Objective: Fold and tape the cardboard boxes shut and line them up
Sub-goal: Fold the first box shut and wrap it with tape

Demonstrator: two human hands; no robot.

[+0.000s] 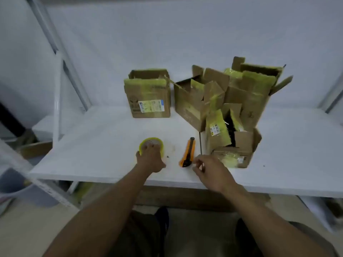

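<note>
Left hand [151, 161] grips the tape roll [150, 142] on the desk [89, 145]. Right hand [213, 171], loosely curled and apparently empty, hovers just right of the utility knife [188, 153], whose long axis points toward the open boxes [232, 108].

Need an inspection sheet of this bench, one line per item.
Surface: white table, small dark specks near the knife.
Job's things: left box standing apart, tape across its top; open boxes clustered at right, flaps up; yellow-green tape roll; orange utility knife between roll and boxes.
Clutter: nothing seen beyond the specks.
Hands: left hand grips the tape roll; right hand beside the knife's near end, fingers curled, contact unclear.
Cables: nothing seen.
Surroundings: white wall behind; metal frame posts at left.
</note>
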